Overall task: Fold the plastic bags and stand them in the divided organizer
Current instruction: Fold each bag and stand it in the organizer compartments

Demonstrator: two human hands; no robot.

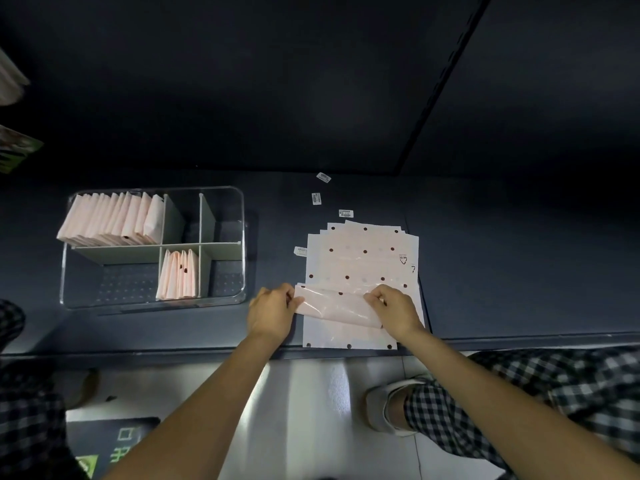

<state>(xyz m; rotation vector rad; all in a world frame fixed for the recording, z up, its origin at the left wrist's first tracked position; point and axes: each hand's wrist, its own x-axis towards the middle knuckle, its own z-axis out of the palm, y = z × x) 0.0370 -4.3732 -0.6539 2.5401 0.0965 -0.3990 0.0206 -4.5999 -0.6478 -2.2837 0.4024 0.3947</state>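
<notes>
The top bag (337,306) of the flat stack (363,258) is partly turned over, and the fold line is what the coming move depends on. The turned flap lies between the two hands, its long axis running left to right across the counter (519,271), parallel to the counter's near edge. The left hand (272,311) pinches the flap's left end, fingers (291,299) curled onto the plastic. The right hand (393,310) pinches the right end, its fingers (375,299) bent over the upper edge. Both hands are closed on the same bag, neither nearer than the other.

From the fingers, the rest of the stack stretches away from the person, long axis pointing toward the wall, with a little of it left on the near side beneath the flap.

The organizer (242,244) stands well to the left of the left hand's fingers, so that hand is likely the nearer one for delivery. Folded bags (110,220) already stand upright in its far-left compartment, and a few more (178,275) stand in the near-middle one; the remaining compartments show no bags.
</notes>
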